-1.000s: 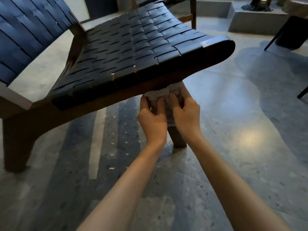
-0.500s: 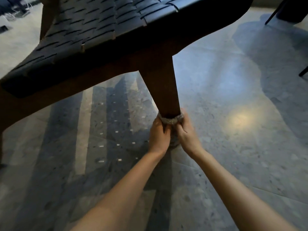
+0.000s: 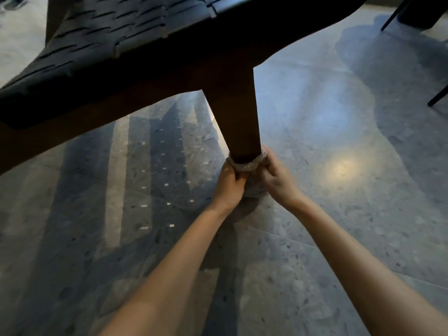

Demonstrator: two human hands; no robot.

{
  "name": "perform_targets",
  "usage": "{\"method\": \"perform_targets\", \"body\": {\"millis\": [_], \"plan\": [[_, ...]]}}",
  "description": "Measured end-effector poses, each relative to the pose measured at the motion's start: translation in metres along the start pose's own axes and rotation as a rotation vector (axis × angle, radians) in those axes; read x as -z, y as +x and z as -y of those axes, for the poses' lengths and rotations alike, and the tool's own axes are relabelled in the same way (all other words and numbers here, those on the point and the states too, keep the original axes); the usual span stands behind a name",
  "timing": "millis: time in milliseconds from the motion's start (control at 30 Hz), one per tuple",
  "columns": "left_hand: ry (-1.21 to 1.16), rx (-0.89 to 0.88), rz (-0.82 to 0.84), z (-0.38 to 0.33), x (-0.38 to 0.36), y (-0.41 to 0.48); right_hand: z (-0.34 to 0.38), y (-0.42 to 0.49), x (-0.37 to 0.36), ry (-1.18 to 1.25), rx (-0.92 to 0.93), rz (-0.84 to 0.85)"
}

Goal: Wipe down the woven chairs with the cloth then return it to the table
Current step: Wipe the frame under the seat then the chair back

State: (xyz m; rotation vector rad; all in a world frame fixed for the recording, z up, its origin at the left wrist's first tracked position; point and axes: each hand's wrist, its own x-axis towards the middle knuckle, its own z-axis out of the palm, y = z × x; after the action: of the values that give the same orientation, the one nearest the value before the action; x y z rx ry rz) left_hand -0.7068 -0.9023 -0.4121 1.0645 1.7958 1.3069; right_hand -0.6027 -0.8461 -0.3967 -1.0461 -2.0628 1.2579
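Gripping the cloth (image 3: 247, 164), which is wrapped round the foot of the wooden leg (image 3: 236, 117) of the woven chair (image 3: 121, 32), the left hand (image 3: 229, 183) and right hand (image 3: 276, 175) each pinch one side of it. The leg stands on the speckled floor (image 3: 339, 214), below the seat's front edge.

Polished grey terrazzo floor (image 3: 363, 238) with a warm light spot (image 3: 343, 167).
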Motion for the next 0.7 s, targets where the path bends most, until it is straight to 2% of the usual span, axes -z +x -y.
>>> {"method": "perform_targets", "body": {"millis": [100,200,300,433,700], "plan": [[-0.073,-0.044,-0.055,-0.022,0.011,-0.003,0.031,0.001,0.009,-0.087,0.120,-0.086],[-0.129,-0.087,-0.130,-0.047,0.021,-0.004,0.063,-0.003,0.016,0.010,0.225,-0.098],[-0.204,-0.125,-0.207,-0.071,0.030,-0.008,0.094,-0.005,0.020,0.095,0.233,-0.133],[-0.232,-0.271,-0.320,-0.097,0.045,-0.015,0.121,0.002,0.022,0.124,0.273,-0.200],[-0.202,-0.311,-0.354,-0.098,0.045,-0.015,0.116,0.005,0.013,0.184,0.264,-0.255]]}}
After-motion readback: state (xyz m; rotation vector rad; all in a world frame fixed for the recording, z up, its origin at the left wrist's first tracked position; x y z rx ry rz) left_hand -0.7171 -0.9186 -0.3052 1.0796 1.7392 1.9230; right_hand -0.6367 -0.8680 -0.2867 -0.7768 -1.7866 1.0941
